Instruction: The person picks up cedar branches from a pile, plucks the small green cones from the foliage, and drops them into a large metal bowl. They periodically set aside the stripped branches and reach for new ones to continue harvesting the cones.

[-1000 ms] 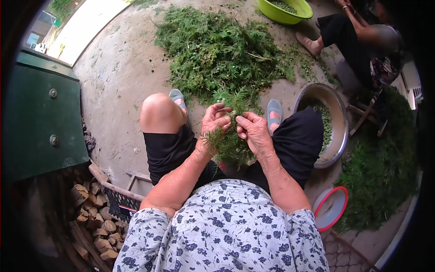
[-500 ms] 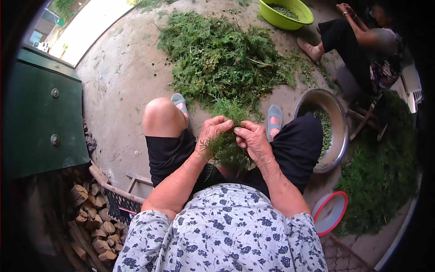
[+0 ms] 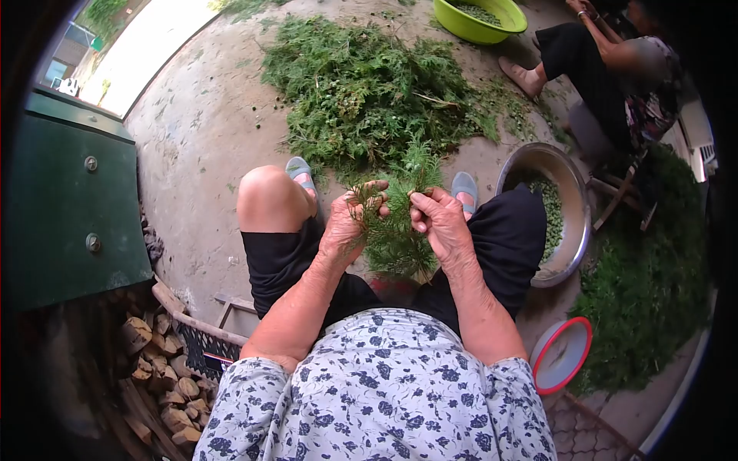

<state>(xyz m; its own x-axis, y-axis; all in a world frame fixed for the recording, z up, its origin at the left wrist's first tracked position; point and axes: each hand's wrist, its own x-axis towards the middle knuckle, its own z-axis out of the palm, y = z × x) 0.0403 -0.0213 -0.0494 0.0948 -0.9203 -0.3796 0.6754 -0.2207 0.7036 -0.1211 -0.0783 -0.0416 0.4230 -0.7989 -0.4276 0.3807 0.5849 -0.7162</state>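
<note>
A feathery green conifer branch (image 3: 400, 230) stands between my two hands above my lap, its tip pointing away from me. My right hand (image 3: 442, 219) pinches it near the upper part with thumb and forefinger. My left hand (image 3: 346, 223) has its fingers curled about the foliage on the left side, and a side sprig drapes over the thumb, partly hiding the grip. Beyond my feet lies a large heap of cut conifer branches (image 3: 361, 92). By my right knee, a steel basin (image 3: 570, 246) holds many small green cones (image 3: 550, 207).
A lime-green basin (image 3: 492, 32) with more cones stands at the far right, near a seated person (image 3: 615, 61). More greenery (image 3: 638, 307) lies at right, beside a red-rimmed white container (image 3: 565, 357). Split firewood (image 3: 173, 392) and a green metal box (image 3: 77, 207) are at left.
My left hand has moved slightly left, away from my right, and its fingers have loosened from their pinch. The branch's tip now reaches farther forward. The view has shifted a little.
</note>
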